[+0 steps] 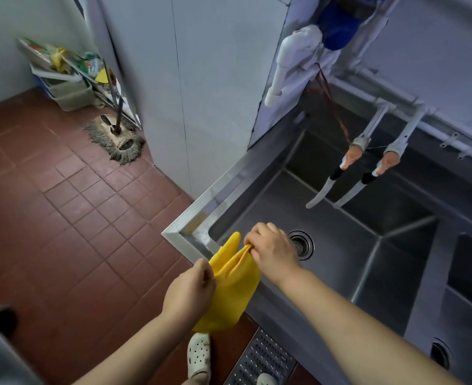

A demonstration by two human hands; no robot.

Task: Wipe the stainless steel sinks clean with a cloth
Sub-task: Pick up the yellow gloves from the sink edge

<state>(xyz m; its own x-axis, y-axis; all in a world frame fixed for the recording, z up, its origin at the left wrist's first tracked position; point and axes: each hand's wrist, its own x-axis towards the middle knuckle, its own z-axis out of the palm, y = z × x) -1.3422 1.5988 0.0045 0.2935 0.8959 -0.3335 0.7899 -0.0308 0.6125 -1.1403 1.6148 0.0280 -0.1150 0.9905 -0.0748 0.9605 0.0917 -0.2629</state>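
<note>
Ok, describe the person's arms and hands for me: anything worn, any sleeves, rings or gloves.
Both arms are bare from the bottom edge of the picture to the fingertips, with no sleeves in view. The left hand and the right hand wear no gloves, and no ring, watch or bracelet shows on the fingers or wrists. No marks or tattoos are visible on the forearms.

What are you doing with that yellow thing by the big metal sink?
A person stands at the corner of a stainless steel sink, holding a yellow cloth in both hands. The left hand grips one edge and the right hand pinches another, stretching it out above the sink's front rim. The cloth is not yet wiping the basin.
</note>
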